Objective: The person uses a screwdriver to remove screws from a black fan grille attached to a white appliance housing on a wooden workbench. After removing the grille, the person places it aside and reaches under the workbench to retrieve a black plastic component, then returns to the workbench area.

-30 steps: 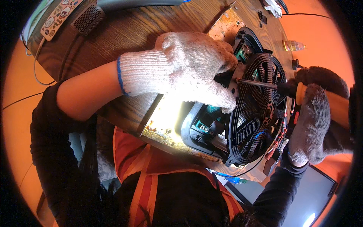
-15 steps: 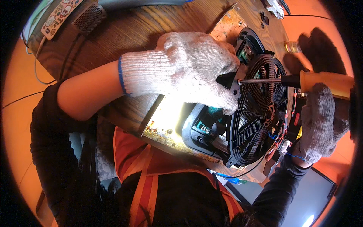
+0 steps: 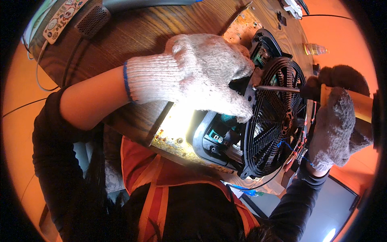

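Observation:
A round black slotted grille (image 3: 278, 117) stands tilted on an opened black housing (image 3: 209, 141) with green circuit boards. My left hand (image 3: 205, 74), in a pale knitted glove, grips the grille's near side, thumb below and fingers above, around a metal bracket (image 3: 250, 94). In my gloved right hand (image 3: 338, 125) is a screwdriver (image 3: 278, 88) with a yellow and black handle. Its shaft runs across the grille, and the tip meets the bracket between my left thumb and fingers. Whether a screw sits under the tip is hard to see.
The wooden table (image 3: 137, 24) carries a worn board (image 3: 173, 141) beneath the housing. A power strip (image 3: 64, 18) with stickers lies at the far left, near a perforated grey device (image 3: 92, 20). A clear pointed object (image 3: 315, 49) sits beyond the grille. Thin wires (image 3: 304, 137) run along its right side.
My right hand's raised fingers have come down around the screwdriver handle, uncovering the clear pointed object. The handle has dipped slightly, while my left hand and the grille stay almost still.

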Demonstrator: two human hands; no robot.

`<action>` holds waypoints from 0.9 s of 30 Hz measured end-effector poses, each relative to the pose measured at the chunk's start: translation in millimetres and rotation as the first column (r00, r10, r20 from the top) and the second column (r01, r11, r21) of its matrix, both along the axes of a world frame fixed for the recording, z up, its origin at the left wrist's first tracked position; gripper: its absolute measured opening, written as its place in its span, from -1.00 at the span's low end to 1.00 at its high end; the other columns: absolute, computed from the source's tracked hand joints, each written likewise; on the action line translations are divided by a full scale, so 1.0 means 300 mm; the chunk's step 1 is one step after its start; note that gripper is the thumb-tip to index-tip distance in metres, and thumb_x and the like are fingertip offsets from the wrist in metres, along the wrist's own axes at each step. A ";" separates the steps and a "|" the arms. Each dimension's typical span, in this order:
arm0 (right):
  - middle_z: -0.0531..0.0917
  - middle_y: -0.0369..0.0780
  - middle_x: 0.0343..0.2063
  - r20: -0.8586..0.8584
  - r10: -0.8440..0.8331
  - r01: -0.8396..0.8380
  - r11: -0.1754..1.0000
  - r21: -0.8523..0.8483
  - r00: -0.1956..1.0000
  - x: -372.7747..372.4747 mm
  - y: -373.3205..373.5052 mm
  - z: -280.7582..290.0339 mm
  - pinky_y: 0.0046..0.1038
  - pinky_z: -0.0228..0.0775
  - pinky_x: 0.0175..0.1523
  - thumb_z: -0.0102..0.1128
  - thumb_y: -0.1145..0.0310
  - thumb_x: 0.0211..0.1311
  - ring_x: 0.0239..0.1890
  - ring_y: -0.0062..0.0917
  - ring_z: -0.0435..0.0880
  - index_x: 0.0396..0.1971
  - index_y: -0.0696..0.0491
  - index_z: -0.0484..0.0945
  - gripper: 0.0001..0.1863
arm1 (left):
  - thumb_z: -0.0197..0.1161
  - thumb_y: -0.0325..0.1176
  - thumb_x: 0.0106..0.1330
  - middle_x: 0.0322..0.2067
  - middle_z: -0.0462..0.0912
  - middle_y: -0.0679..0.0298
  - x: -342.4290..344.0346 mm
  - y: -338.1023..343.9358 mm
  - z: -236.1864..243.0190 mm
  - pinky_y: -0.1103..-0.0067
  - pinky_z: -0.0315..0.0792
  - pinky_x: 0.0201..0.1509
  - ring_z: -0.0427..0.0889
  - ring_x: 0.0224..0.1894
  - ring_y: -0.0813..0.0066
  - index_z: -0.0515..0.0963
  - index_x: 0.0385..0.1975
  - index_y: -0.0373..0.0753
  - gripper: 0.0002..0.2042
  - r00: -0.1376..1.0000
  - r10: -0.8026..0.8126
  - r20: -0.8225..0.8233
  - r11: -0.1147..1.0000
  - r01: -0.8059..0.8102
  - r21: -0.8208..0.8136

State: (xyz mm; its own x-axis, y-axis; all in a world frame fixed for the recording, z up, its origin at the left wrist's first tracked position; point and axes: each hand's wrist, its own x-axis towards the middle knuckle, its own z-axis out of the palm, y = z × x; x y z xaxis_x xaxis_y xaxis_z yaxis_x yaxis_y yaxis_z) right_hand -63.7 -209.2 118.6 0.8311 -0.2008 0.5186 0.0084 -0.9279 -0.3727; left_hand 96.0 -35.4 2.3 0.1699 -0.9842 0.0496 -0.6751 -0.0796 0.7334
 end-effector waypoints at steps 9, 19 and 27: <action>0.68 0.06 -0.17 -0.037 0.041 -0.037 0.994 0.101 0.999 0.038 0.041 0.013 -0.38 0.63 -0.10 0.27 0.49 0.17 -0.17 -0.24 0.73 -0.04 0.40 0.51 -0.61 | 0.27 0.18 -0.02 -0.17 0.65 0.17 0.008 -0.003 -0.013 0.31 0.52 -0.02 0.67 -0.10 0.18 0.62 -0.07 -0.02 -0.45 0.996 0.016 0.082 1.000 -0.018 0.016; 0.68 0.06 -0.21 -0.174 0.191 -0.154 0.966 0.205 0.966 0.110 0.045 0.045 -0.36 0.61 -0.04 0.28 0.49 0.19 -0.26 -0.24 0.75 -0.05 0.39 0.53 -0.62 | 0.25 0.20 -0.01 -0.15 0.64 0.17 0.045 -0.029 0.040 0.29 0.53 -0.06 0.66 -0.08 0.20 0.61 -0.04 0.02 -0.43 0.998 -0.049 0.034 0.988 0.044 0.150; 0.68 0.07 -0.20 -0.111 0.041 -0.017 0.978 0.208 0.993 0.077 0.087 0.022 -0.37 0.61 -0.04 0.23 0.49 0.25 -0.25 -0.27 0.74 -0.07 0.40 0.53 -0.67 | 0.28 0.17 -0.07 -0.40 0.61 -0.04 0.007 0.023 0.015 0.30 0.51 -0.15 0.65 -0.26 0.00 0.60 -0.42 -0.33 -0.44 1.000 0.007 -0.019 1.000 -0.007 -0.007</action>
State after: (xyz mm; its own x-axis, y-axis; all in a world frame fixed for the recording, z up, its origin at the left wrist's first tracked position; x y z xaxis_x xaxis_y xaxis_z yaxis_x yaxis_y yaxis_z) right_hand -40.7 -183.0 125.2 0.8894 -0.2685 0.3699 -0.0197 -0.8310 -0.5559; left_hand 98.0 -28.4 6.7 0.1779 -0.9826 0.0534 -0.6602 -0.0790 0.7469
